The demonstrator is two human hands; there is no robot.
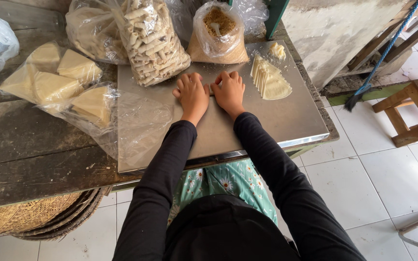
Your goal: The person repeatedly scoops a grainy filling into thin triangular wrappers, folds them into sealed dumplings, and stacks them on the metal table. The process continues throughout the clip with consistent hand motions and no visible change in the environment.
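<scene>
Black sleeves lead up to the left hand (pixel 191 93) and right hand (pixel 229 90), side by side on the metal tray (pixel 291 118). Both sets of fingers (pixel 187 81) curl down over a small roll (pixel 212 88), mostly hidden between them. Stacked wrappers (pixel 269 79) lie just right.

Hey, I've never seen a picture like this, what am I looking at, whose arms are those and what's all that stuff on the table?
There is no machine here. The one picture comes from a camera worn on a person's head, looking down at their own arms in black sleeves. The left hand and right hand lie side by side, palms down, on a metal sheet laid over a wooden table. They press on something small between them, too hidden to identify. To the right lies a fanned stack of pale triangular wrappers. Behind stand a bag of rolled snacks and a bag of brown crumbs. On the left are bags of folded triangles.
</scene>
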